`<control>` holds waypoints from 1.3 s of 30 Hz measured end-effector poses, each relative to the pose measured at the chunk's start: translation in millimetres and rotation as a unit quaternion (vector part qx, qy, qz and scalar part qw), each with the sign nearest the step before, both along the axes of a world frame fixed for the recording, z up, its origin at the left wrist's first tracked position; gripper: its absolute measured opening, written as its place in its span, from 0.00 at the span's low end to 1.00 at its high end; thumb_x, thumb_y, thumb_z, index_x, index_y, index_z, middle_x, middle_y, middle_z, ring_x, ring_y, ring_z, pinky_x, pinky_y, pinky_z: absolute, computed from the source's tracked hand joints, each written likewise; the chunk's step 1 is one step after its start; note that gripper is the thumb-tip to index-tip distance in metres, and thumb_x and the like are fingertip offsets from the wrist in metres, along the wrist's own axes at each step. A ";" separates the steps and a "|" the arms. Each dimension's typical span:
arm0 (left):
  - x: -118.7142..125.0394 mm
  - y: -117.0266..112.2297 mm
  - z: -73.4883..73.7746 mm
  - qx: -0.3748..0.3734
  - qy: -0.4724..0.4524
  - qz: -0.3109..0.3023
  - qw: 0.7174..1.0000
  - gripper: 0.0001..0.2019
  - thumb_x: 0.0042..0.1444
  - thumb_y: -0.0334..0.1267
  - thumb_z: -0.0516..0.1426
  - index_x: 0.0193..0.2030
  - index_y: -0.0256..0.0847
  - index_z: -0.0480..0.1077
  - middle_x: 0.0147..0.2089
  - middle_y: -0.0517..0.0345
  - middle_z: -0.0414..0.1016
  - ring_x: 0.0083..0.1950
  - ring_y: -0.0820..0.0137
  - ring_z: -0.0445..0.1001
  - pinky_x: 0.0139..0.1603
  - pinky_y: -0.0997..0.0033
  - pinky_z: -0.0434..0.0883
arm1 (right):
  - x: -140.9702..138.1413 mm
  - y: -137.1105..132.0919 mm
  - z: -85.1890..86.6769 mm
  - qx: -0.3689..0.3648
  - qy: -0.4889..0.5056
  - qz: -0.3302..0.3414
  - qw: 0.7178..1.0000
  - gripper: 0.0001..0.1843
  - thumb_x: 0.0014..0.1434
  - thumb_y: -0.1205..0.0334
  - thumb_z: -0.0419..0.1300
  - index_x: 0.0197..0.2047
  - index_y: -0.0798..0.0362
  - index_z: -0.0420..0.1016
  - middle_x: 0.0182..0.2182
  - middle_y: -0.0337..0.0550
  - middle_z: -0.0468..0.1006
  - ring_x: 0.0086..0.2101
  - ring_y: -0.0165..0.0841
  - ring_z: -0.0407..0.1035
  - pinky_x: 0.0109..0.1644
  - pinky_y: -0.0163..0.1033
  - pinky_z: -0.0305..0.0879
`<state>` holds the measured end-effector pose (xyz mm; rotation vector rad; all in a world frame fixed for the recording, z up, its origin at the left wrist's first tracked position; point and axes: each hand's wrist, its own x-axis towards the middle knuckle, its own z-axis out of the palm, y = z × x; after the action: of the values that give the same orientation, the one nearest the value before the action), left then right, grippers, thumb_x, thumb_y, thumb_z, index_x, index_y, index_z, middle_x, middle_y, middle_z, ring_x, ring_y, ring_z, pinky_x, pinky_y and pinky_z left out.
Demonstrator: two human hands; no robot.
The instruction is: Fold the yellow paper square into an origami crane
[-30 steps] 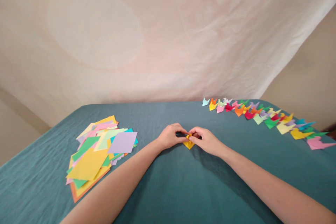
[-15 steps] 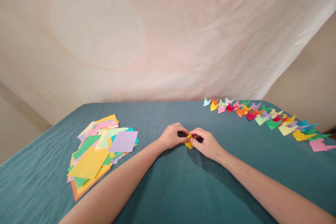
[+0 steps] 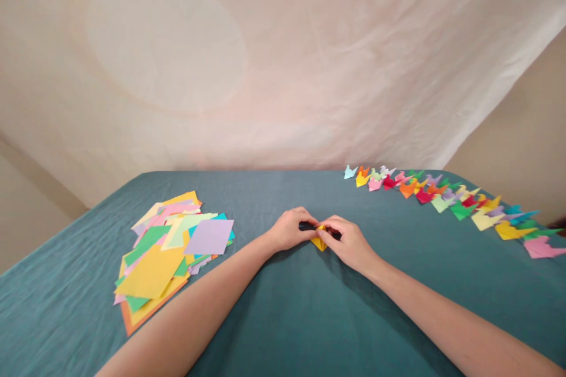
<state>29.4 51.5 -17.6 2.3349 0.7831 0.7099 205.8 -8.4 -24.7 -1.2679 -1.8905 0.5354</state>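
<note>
A small folded yellow paper piece (image 3: 319, 241) lies on the teal tablecloth (image 3: 287, 318) near the middle of the table. My left hand (image 3: 289, 228) pinches its left side with curled fingers. My right hand (image 3: 347, 238) pinches its right side, fingers pressed together over it. Most of the paper is hidden under my fingers; only a yellow tip shows below them.
A loose stack of coloured square papers (image 3: 170, 250) lies to the left, with a lilac sheet (image 3: 209, 237) on top. Several folded paper cranes (image 3: 446, 194) stand in rows along the back right edge. A pale cloth backdrop (image 3: 265, 59) hangs behind the table.
Both hands stay on the yellow paper; my right fingers have closed a little further over it, so less yellow shows. The view has shifted slightly.
</note>
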 end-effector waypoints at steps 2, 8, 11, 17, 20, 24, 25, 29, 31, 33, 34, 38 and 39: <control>-1.7 0.9 0.9 -0.006 -0.003 -0.012 1.000 0.09 0.53 0.38 0.59 0.39 0.40 0.76 0.37 0.56 0.73 0.40 0.70 0.71 0.45 0.73 0.67 | -0.2 -0.4 0.7 -0.002 0.000 0.001 1.000 0.08 0.57 0.65 0.54 0.35 0.53 0.75 0.30 0.42 0.72 0.29 0.30 0.67 0.33 0.34 0.62; -0.1 0.3 -0.4 -0.015 -0.008 0.008 1.000 0.07 0.51 0.36 0.60 0.37 0.40 0.76 0.36 0.56 0.74 0.40 0.70 0.71 0.45 0.73 0.67 | -1.0 -0.9 0.8 -0.009 0.003 -0.009 1.000 0.06 0.56 0.65 0.55 0.35 0.53 0.73 0.30 0.41 0.73 0.28 0.30 0.68 0.34 0.35 0.63; 1.6 -0.2 -1.8 -0.012 -0.005 0.028 1.000 0.06 0.50 0.35 0.60 0.35 0.40 0.77 0.35 0.57 0.74 0.39 0.70 0.71 0.44 0.74 0.67 | -1.1 -1.1 0.1 -0.040 0.021 -0.020 0.999 0.05 0.55 0.64 0.56 0.36 0.53 0.70 0.27 0.39 0.73 0.27 0.30 0.68 0.32 0.34 0.64; 2.5 -0.7 -4.6 -0.006 -0.003 0.041 0.999 0.05 0.50 0.36 0.60 0.32 0.41 0.77 0.33 0.58 0.73 0.37 0.71 0.71 0.41 0.74 0.68 | 0.4 -0.4 -1.2 -0.045 0.013 -0.021 0.999 0.05 0.54 0.64 0.55 0.35 0.53 0.69 0.27 0.38 0.73 0.27 0.29 0.69 0.31 0.34 0.63; 1.1 -0.8 -4.1 0.002 0.000 0.036 0.999 0.05 0.52 0.37 0.59 0.33 0.41 0.77 0.33 0.57 0.74 0.37 0.71 0.72 0.42 0.73 0.68 | 1.6 0.6 -2.6 -0.036 0.009 -0.015 0.999 0.05 0.53 0.65 0.55 0.35 0.53 0.69 0.28 0.38 0.73 0.27 0.29 0.68 0.31 0.34 0.64; -4.3 1.2 -0.8 0.013 0.011 -0.008 1.000 0.07 0.54 0.36 0.58 0.38 0.42 0.77 0.36 0.56 0.74 0.39 0.71 0.72 0.44 0.73 0.68 | 3.0 1.6 -5.5 -0.020 -0.001 -0.005 1.000 0.06 0.53 0.66 0.54 0.35 0.52 0.70 0.30 0.39 0.72 0.28 0.29 0.68 0.32 0.34 0.64; -5.9 1.9 0.1 0.016 0.013 -0.021 1.000 0.07 0.54 0.35 0.58 0.39 0.42 0.77 0.36 0.56 0.74 0.40 0.71 0.72 0.44 0.73 0.67 | 3.1 1.7 -6.0 -0.018 -0.003 -0.004 1.000 0.06 0.54 0.67 0.54 0.35 0.52 0.70 0.30 0.39 0.72 0.28 0.29 0.68 0.33 0.34 0.64; -9.9 3.7 1.8 0.031 0.019 -0.045 0.998 0.08 0.56 0.34 0.56 0.40 0.41 0.76 0.38 0.56 0.74 0.40 0.71 0.72 0.45 0.74 0.67 | 3.1 1.1 -6.7 -0.017 -0.003 -0.006 1.000 0.06 0.54 0.67 0.54 0.35 0.52 0.70 0.30 0.39 0.72 0.29 0.29 0.68 0.34 0.35 0.64; -10.2 3.5 1.8 0.041 0.022 -0.040 0.998 0.08 0.56 0.34 0.56 0.39 0.41 0.76 0.38 0.55 0.74 0.40 0.71 0.72 0.45 0.74 0.67 | 3.0 0.9 -6.4 -0.017 -0.001 -0.006 1.000 0.06 0.54 0.67 0.54 0.36 0.53 0.70 0.30 0.39 0.72 0.29 0.29 0.68 0.34 0.34 0.64; -9.8 2.8 1.9 0.051 0.028 -0.034 0.998 0.08 0.56 0.34 0.55 0.39 0.41 0.76 0.37 0.56 0.74 0.40 0.71 0.72 0.45 0.74 0.67 | 3.0 1.0 -6.1 -0.016 0.000 -0.005 1.000 0.06 0.54 0.67 0.54 0.36 0.53 0.70 0.30 0.39 0.72 0.29 0.29 0.68 0.34 0.34 0.64; -9.5 2.3 2.1 0.056 0.031 -0.032 0.997 0.08 0.56 0.35 0.55 0.38 0.41 0.76 0.37 0.56 0.74 0.41 0.71 0.72 0.46 0.73 0.67 | 3.1 1.1 -6.2 -0.015 0.000 -0.005 1.000 0.06 0.54 0.67 0.54 0.36 0.53 0.70 0.30 0.39 0.72 0.29 0.29 0.68 0.34 0.35 0.64; -8.7 0.3 2.9 0.075 0.039 -0.031 0.996 0.08 0.57 0.36 0.55 0.38 0.41 0.76 0.37 0.56 0.74 0.41 0.70 0.71 0.46 0.71 0.66 | 3.5 1.5 -6.6 -0.015 0.000 -0.004 1.000 0.06 0.54 0.67 0.54 0.35 0.53 0.71 0.31 0.39 0.72 0.29 0.30 0.68 0.34 0.35 0.64; -8.5 -0.2 3.0 0.083 0.040 -0.032 0.995 0.08 0.57 0.37 0.55 0.38 0.41 0.76 0.37 0.55 0.74 0.41 0.70 0.71 0.47 0.71 0.66 | 3.5 1.5 -6.6 -0.016 0.002 -0.002 1.000 0.06 0.54 0.67 0.54 0.35 0.53 0.70 0.31 0.39 0.72 0.29 0.30 0.68 0.34 0.35 0.65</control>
<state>20.9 51.3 -14.6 2.5402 0.7032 0.6797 209.3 -6.9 -31.3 -1.2905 -1.8826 0.5661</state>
